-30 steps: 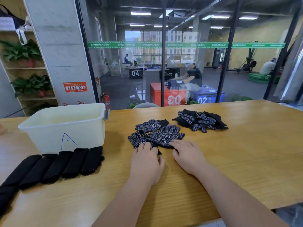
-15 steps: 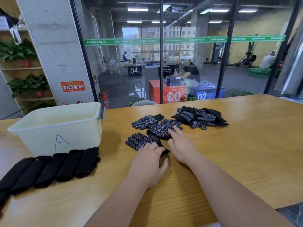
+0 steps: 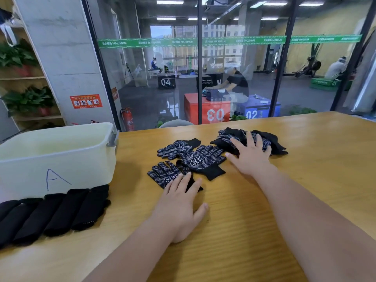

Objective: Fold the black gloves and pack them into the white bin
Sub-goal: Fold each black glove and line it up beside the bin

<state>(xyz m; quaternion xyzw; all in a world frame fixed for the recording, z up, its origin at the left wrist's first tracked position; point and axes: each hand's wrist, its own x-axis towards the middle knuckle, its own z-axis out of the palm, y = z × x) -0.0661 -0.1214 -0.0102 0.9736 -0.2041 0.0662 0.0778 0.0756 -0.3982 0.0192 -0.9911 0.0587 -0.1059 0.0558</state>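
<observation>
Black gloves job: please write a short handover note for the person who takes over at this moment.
Left hand: open, fingers flat on the nearest dotted glove.
Right hand: open, flat on the glove pile at the far right.
Two more loose gloves lie between the two hands.
Done: a row of folded gloves lies in front of the white bin.
Left: fold the loose ones and pack everything; no gloves show inside the bin.

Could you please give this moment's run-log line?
left hand on near glove | right hand on glove pile | folded gloves by bin
</observation>
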